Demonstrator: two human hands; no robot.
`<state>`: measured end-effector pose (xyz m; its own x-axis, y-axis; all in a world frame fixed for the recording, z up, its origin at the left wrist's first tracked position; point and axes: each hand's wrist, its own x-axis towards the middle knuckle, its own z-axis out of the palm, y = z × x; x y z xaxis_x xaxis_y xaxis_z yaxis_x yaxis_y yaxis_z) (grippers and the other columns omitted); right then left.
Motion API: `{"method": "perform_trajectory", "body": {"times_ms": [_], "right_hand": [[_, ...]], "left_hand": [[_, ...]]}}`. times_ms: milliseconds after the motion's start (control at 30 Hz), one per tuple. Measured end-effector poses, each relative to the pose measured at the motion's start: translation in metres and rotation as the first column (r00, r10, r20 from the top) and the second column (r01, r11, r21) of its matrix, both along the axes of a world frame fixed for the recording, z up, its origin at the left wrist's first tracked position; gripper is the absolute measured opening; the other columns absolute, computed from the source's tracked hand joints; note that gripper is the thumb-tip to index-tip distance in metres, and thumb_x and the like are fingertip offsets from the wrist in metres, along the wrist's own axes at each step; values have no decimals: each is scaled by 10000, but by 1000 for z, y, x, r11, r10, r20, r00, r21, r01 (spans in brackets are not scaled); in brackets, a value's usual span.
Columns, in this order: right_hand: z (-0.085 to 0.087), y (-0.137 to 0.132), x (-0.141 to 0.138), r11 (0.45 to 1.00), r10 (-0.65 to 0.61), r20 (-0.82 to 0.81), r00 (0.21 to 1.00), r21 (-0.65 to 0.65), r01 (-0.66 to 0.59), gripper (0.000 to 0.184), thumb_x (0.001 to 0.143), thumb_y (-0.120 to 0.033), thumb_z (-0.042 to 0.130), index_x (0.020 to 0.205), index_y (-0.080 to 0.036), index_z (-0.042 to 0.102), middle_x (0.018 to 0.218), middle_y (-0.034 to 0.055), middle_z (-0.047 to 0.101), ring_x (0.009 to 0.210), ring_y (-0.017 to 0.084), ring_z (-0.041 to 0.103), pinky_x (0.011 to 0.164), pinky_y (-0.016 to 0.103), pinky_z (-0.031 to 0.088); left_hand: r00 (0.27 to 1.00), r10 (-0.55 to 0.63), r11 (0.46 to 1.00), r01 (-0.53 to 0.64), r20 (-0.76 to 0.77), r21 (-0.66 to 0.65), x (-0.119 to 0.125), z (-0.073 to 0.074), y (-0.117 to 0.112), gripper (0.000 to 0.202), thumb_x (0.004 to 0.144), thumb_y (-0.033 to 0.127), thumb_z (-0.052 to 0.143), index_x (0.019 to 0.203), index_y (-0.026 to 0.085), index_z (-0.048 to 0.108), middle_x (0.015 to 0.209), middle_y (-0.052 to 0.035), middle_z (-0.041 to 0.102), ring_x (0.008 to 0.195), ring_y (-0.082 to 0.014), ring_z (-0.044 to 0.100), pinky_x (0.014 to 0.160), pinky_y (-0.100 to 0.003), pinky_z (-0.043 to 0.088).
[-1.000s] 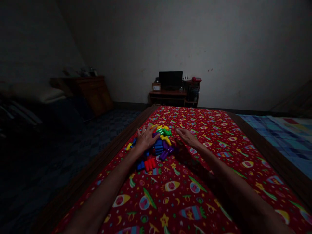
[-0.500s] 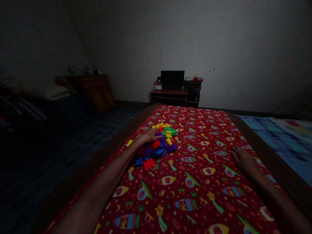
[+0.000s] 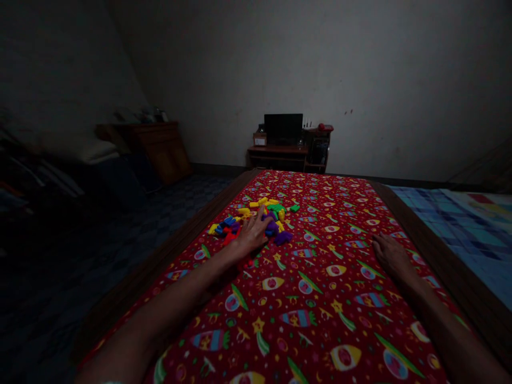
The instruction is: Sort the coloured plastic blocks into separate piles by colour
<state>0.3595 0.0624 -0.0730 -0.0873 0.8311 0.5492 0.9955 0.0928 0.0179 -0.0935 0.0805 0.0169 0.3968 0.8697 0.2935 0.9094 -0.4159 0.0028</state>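
Left hand (image 3: 253, 234) spread over blocks (image 3: 276, 208) near ten-o'clock edge of red cloth (image 3: 320, 288); right hand (image 3: 391, 253) loosely spread, two o'clock; cloth lies between.

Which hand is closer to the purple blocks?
Left. The left hand is over the pile, beside the purple blocks; the right hand is away to their right, over the red cloth.

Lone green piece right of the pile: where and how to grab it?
Probably pinch the green piece across its middle, right hand coming from above and the right. It looks small and blocky and lies apart from the pile, with only cloth on its right; the left hand is over the pile. Finer shape is too small to tell.
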Motion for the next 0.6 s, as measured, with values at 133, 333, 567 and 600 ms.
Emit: {"method": "perform_trajectory", "body": {"times_ms": [133, 333, 567, 600], "right_hand": [[-1, 2, -1, 1000, 0, -27, 1000, -2, 0, 442, 913, -297, 335, 1091, -92, 685, 1114, 206, 676, 1053, 299, 625, 936, 454, 491], [-4, 3, 0, 999, 12, 20, 1000, 44, -12, 433, 929, -294, 340, 1083, -81, 685, 1103, 195, 686, 1041, 292, 637, 932, 439, 501], [-7, 3, 4, 998, 20, 10, 1000, 55, -21, 426, 938, -309, 352, 1113, -88, 671, 1112, 191, 680, 1059, 293, 628, 931, 443, 500], [-7, 3, 5, 998, 25, 7, 1000, 53, -26, 424, 938, -310, 353, 1108, -89, 673, 1113, 191, 680, 1060, 293, 627, 936, 445, 496]], "left_hand": [[987, 96, 995, -92, 126, -34, -10, 14, 51, 453, 839, 156, 528, 1291, 170, 500, 1353, -160, 475, 1096, -269, 605, 896, -374, 515], [968, 211, 966, -184, 139, -183, -25, 37, 118, 793, 780, 492, 656, 1452, 233, 324, 1518, -150, 317, 1350, -342, 388, 1060, -420, 381], [994, 31, 954, 2, 105, -301, -11, 16, 139, 561, 827, 575, 523, 1216, 181, 612, 1249, -110, 643, 1132, -268, 602, 934, -319, 472], [994, -23, 956, 54, 111, -287, -9, 13, 134, 532, 816, 570, 536, 1153, 174, 650, 1191, -109, 673, 1078, -265, 626, 911, -319, 484]]}}
